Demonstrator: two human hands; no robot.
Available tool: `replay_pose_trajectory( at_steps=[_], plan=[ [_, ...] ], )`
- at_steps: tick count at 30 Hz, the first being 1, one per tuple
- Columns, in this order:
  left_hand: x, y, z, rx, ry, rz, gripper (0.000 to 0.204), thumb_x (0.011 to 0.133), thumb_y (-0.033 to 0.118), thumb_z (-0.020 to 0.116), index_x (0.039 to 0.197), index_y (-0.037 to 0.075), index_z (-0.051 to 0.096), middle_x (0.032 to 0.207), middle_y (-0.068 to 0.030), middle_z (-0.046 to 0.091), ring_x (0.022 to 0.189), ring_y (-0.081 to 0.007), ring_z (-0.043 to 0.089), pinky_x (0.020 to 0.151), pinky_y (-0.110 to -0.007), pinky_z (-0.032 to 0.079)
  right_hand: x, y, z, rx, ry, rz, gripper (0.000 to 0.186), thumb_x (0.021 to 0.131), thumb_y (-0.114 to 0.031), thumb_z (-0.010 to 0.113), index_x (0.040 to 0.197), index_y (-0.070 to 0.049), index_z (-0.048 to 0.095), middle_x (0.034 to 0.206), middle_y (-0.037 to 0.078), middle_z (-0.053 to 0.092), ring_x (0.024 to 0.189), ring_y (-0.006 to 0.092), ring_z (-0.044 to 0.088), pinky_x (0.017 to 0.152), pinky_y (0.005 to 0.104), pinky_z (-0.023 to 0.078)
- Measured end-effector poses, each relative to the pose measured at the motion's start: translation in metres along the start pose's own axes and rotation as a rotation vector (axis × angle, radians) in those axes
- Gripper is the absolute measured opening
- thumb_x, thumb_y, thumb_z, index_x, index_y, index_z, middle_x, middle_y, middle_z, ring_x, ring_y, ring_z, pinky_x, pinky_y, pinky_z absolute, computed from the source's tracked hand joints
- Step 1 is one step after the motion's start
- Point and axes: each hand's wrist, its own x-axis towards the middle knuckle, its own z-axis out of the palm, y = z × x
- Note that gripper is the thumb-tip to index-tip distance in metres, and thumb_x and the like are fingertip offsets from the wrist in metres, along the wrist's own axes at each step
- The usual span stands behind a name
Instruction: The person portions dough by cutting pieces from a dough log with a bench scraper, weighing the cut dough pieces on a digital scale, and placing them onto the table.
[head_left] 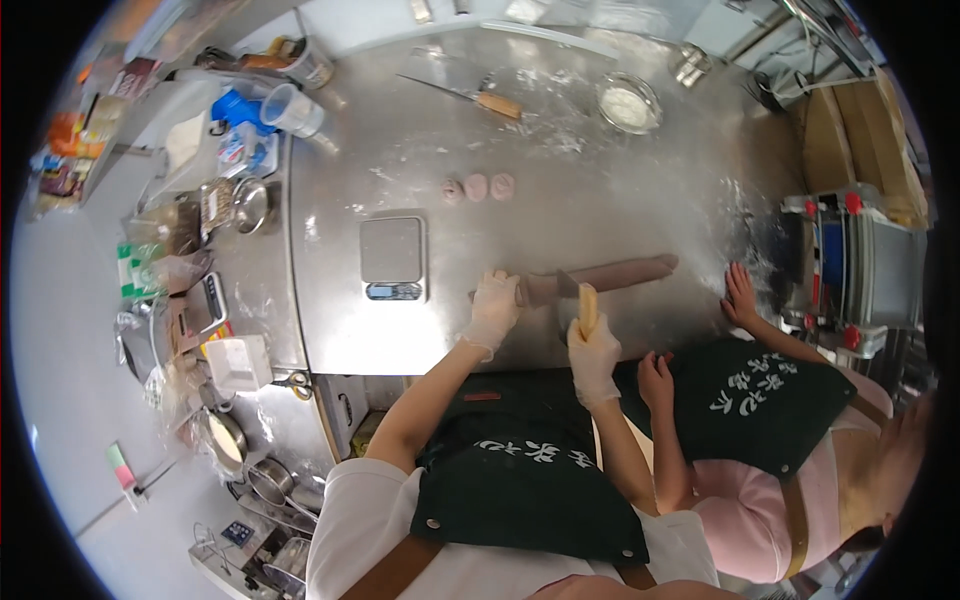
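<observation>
A long greyish-pink dough log point(625, 271) lies across the steel table in front of me. My left hand point(495, 303), in a clear glove, closes over its left end with bent fingers. Gloved too, my right hand point(594, 358) grips what looks like a bench scraper by its pale wooden handle point(588, 305). The dark blade point(567, 285) stands across the log, right of my left hand; whether it has cut through cannot be seen. Farther off, three small dough pieces point(476, 187) sit in a row. A digital scale point(392, 258) stands left of the log with nothing on its plate.
At my right a co-worker in a dark green apron rests a bare hand point(740, 297) on the table. Toward the back lie a wooden-handled pointed tool point(497, 105) and a bowl of white flour point(630, 105). A side counter at left holds a clear cup point(292, 110) and a white tray point(238, 363).
</observation>
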Motion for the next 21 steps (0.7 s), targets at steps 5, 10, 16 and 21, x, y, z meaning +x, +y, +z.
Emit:
replay_pose_trajectory(
  at_steps=[5, 10, 16, 21],
  plan=[
    [-0.024, -0.091, -0.061, -0.901, 0.344, -0.346, 0.053, 0.075, -0.003, 0.063, 0.123, 0.012, 0.048, 0.117, -0.0095, 0.055, 0.108, -0.0244, 0.052, 0.084, -0.033, 0.049, -0.019, 0.012, -0.007, -0.101, -0.006, 0.038, 0.020, 0.081, -0.016, 0.065, 0.093, -0.001, 0.061, 0.071, 0.022, 0.060, 0.064, 0.0398, 0.060, 0.059, 0.0431, 0.048],
    [-0.020, -0.159, -0.060, -0.959, 0.590, -0.412, 0.057, 0.076, -0.008, 0.063, 0.127, 0.012, 0.046, 0.128, -0.0137, 0.049, 0.119, -0.0299, 0.046, 0.103, -0.040, 0.037, -0.035, 0.001, 0.027, -0.237, 0.043, -0.104, 0.020, 0.079, -0.018, 0.067, 0.078, -0.001, 0.056, 0.062, 0.021, 0.056, 0.057, 0.0386, 0.058, 0.055, 0.0438, 0.047],
    [-0.037, -0.130, -0.074, -0.347, 0.682, -0.073, 0.066, 0.070, 0.003, 0.072, 0.130, 0.008, 0.046, 0.130, -0.0191, 0.047, 0.121, -0.0354, 0.044, 0.101, -0.048, 0.035, -0.055, -0.008, 0.065, -0.328, 0.003, -0.105, 0.017, 0.080, -0.018, 0.065, 0.078, -0.005, 0.055, 0.057, 0.019, 0.056, 0.052, 0.0381, 0.057, 0.049, 0.0445, 0.047],
    [-0.043, -0.082, -0.040, -0.486, 0.230, 0.068, 0.048, 0.070, 0.009, 0.070, 0.116, 0.005, 0.057, 0.106, -0.0143, 0.059, 0.098, -0.0307, 0.057, 0.083, -0.037, 0.047, -0.057, -0.017, 0.089, -0.372, -0.012, -0.101, 0.015, 0.079, -0.018, 0.064, 0.086, -0.007, 0.055, 0.060, 0.019, 0.058, 0.055, 0.0386, 0.059, 0.052, 0.0463, 0.048]
  ],
)
